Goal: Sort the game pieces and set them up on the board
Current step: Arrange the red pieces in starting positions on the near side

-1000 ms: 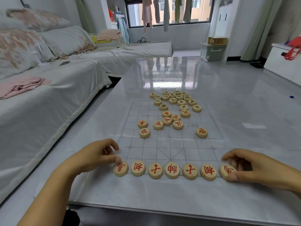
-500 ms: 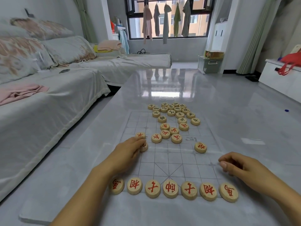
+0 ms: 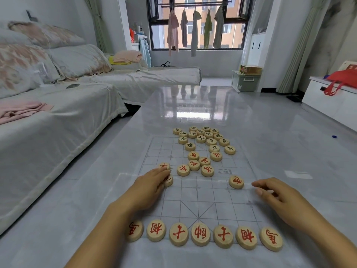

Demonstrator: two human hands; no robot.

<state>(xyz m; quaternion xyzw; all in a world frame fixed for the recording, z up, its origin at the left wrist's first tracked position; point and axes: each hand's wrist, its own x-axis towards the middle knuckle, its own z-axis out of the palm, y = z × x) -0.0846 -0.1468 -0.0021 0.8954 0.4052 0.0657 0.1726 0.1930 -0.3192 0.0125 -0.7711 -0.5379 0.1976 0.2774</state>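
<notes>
Now that the near row stands seven red xiangqi pieces wide, both hands have left its ends, where they sat a second ago on the two outermost discs. My left hand has gone out to the left side of the board and lies over two red pieces: the farther disc peeks out past my fingertips and the nearer disc is half hidden under them. I cannot tell whether I am pinching one or only pressing down. My right hand hangs loosely curled and holds nothing. It has crept leftward since half a second ago, and its fingertips are now near the lone red piece on the right of the grid without touching it. The row itself has not shifted. I judge the back rank done but for its two corner pieces, so these reaches start the next stage. Farther out, the loose red pieces still cluster mid-board. The black pieces sit heaped at the far edge, unsorted, on the glossy table.
</notes>
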